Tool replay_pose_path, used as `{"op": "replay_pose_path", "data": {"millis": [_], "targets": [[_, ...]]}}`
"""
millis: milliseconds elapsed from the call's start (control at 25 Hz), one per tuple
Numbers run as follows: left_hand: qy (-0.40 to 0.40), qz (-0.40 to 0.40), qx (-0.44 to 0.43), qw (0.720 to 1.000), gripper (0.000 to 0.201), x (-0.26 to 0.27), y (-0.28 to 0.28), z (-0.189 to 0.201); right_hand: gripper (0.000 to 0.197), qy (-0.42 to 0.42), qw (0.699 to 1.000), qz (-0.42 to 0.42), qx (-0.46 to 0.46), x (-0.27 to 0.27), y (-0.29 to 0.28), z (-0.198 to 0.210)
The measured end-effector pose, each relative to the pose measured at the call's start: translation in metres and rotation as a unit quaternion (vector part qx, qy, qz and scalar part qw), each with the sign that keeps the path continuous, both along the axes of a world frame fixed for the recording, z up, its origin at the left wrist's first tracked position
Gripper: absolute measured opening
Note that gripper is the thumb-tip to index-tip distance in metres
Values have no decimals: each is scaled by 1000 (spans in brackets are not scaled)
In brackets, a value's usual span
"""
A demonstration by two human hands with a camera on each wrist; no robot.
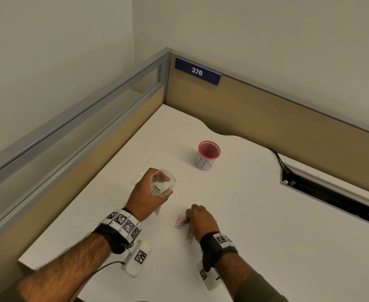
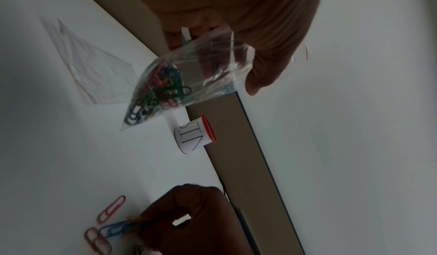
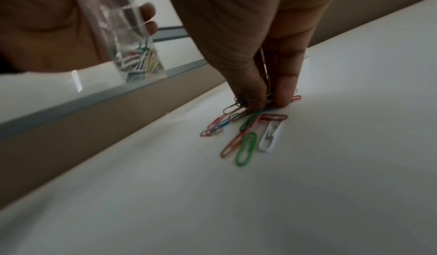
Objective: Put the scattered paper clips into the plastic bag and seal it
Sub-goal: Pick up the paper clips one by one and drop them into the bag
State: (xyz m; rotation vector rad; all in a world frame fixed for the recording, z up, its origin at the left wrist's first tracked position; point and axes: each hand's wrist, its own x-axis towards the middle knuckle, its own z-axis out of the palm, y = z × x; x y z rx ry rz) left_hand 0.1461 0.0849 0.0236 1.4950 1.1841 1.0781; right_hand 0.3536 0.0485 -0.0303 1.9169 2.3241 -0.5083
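My left hand (image 1: pixel 150 192) holds a clear plastic bag (image 1: pixel 162 185) above the white desk, mouth up and open; several coloured paper clips (image 2: pixel 156 90) lie in its bottom corner. The bag (image 3: pixel 127 40) also shows in the right wrist view at upper left. My right hand (image 1: pixel 197 219) is down on the desk to the right of it, thumb and fingertips (image 3: pixel 282 96) pinching a few clips (image 3: pixel 267 83) out of a loose pile. More red, green, blue and white clips (image 3: pixel 246 139) lie flat on the desk by that hand; loose clips (image 1: pixel 180 222) show just left of it.
A small cup with a red rim (image 1: pixel 207 155) stands farther back on the white desk (image 1: pixel 266 225). A second flat clear bag (image 2: pixel 94 68) lies behind the left hand. Tan partition walls (image 1: pixel 266 110) close the desk's back and left. A cable slot (image 1: pixel 331 197) opens at right.
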Motion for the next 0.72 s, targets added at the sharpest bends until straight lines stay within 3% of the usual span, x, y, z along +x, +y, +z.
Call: {"op": "replay_pose_path", "data": {"millis": [240, 480, 560, 720], "targets": [[8, 3, -7, 1000, 39, 5, 3, 2, 15, 116, 982, -150, 7, 25, 6, 25], [25, -1, -7, 1000, 41, 15, 4, 2, 9, 306, 926, -193, 103, 19, 12, 102], [24, -7, -7, 1000, 41, 20, 4, 3, 9, 293, 934, -150, 141, 6, 18, 133], [37, -19, 1, 999, 41, 25, 3, 12, 13, 145, 966, -9, 215, -25, 25, 175]]}}
